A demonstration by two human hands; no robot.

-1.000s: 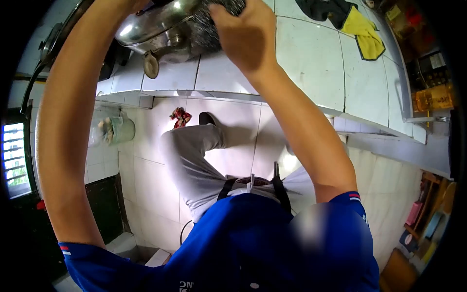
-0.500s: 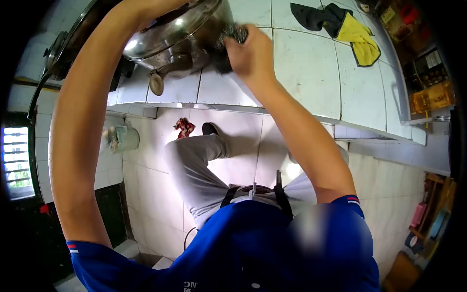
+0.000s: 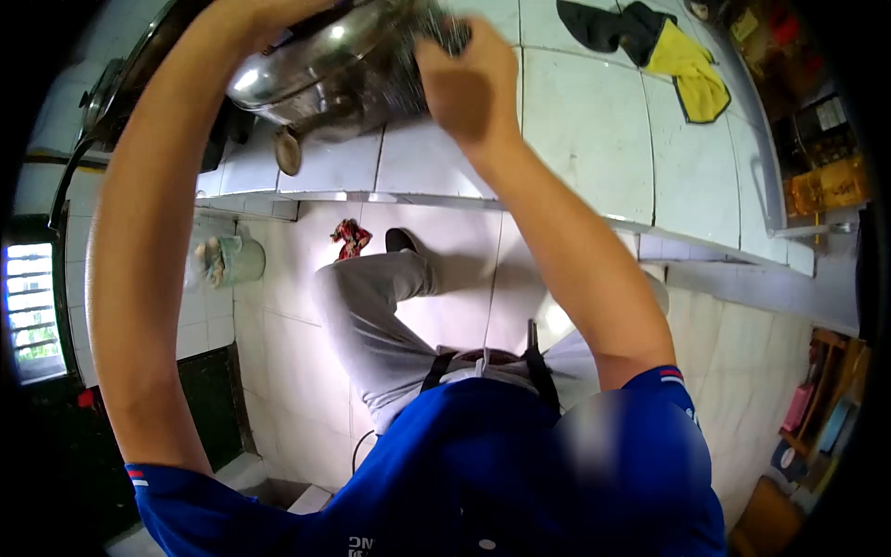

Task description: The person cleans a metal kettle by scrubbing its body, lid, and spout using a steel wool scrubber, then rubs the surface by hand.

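The right hand (image 3: 469, 88) grips a dark, wiry scourer (image 3: 455, 37), motion-blurred, at the right side of a round, silver-coloured metal pot (image 3: 311, 74). The pot stands far left on the white tiled counter (image 3: 585, 139). The left hand (image 3: 297, 7) is cropped above the pot; its grip cannot be determined.

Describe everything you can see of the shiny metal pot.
The silvery metal pot has a rounded, glossy upper part with bright highlights and a duller side. A short projection with a tarnished oval end juts toward the near edge of the white-tiled counter beneath. The pot looks tilted; the frame's top edge cuts it off. The right hand holds a dark wire scrubber at its blurred right side; the left hand, mostly out of frame, is near its top.
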